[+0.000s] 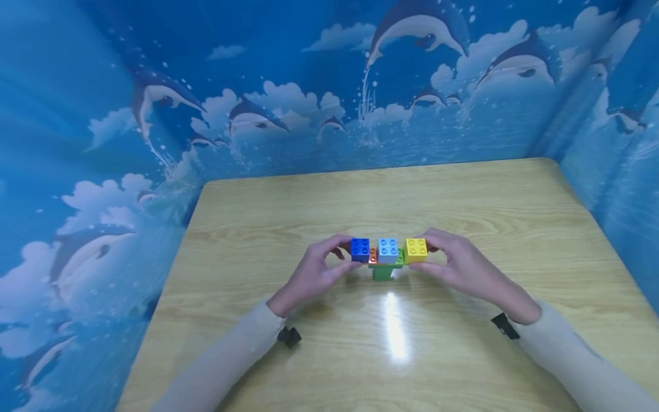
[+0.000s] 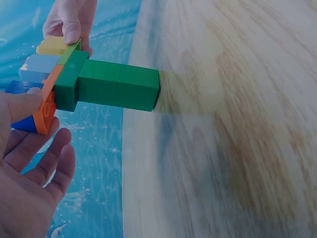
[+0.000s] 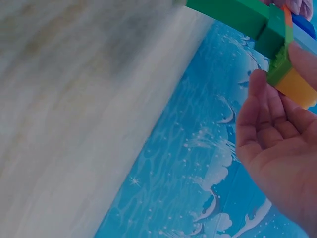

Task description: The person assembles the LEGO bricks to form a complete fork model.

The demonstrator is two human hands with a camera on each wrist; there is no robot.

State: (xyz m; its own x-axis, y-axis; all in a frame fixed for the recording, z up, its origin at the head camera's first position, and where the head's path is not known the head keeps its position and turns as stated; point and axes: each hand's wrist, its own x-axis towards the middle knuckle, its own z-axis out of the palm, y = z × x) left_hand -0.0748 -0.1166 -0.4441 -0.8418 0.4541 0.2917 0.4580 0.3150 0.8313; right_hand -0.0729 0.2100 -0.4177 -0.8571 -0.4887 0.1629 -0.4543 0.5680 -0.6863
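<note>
A T-shaped toy brick build stands on the table, its green column (image 2: 119,83) upright underneath. Across the top run an orange brick (image 2: 45,106) and a light green brick (image 3: 280,67). On them sit a dark blue brick (image 1: 360,250), a light blue brick (image 1: 388,250) and a yellow brick (image 1: 416,250), with gaps between. My left hand (image 1: 323,266) pinches the dark blue brick at the left end, thumb in front and fingers behind. At the right end my right hand (image 1: 458,263) pinches the yellow brick in the same way.
The wooden table (image 1: 288,212) has rounded back corners. A blue curtain (image 1: 309,137) printed with dolphins and clouds hangs behind it and along both sides. A bright light reflection lies on the tabletop in front of the build.
</note>
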